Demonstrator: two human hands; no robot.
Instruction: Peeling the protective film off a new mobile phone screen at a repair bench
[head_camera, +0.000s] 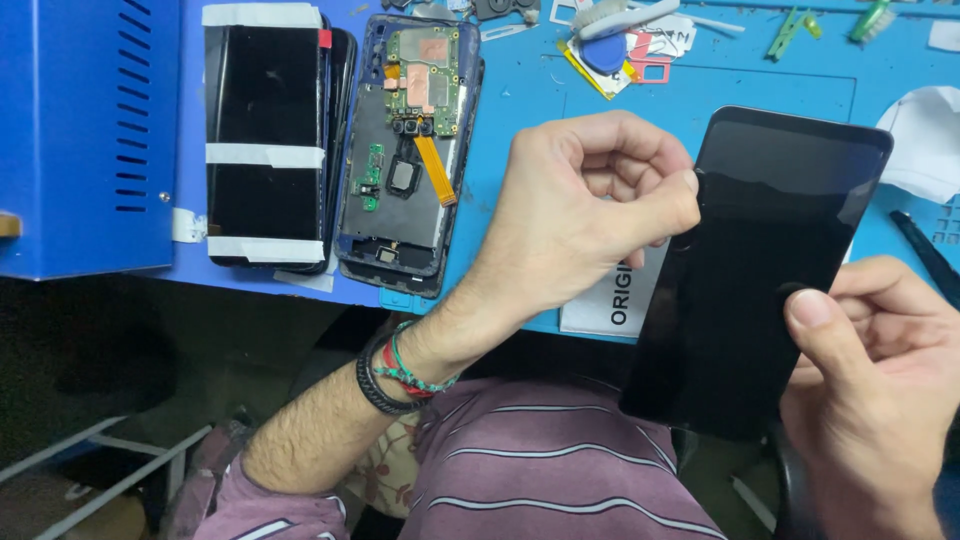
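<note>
Screen panel (760, 270) off table edge (520, 325), between both hands.

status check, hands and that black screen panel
Right hand grips black screen panel, thumb on glass. Left hand pinches its left edge. Nothing in the way.

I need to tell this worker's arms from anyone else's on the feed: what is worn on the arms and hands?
The left hand is bare, without glove or ring in view. Its wrist carries a black braided cord bracelet and a green and red beaded string bracelet. A maroon sleeve with thin pale stripes is pushed back toward the elbow. The right hand is also bare.
</note>
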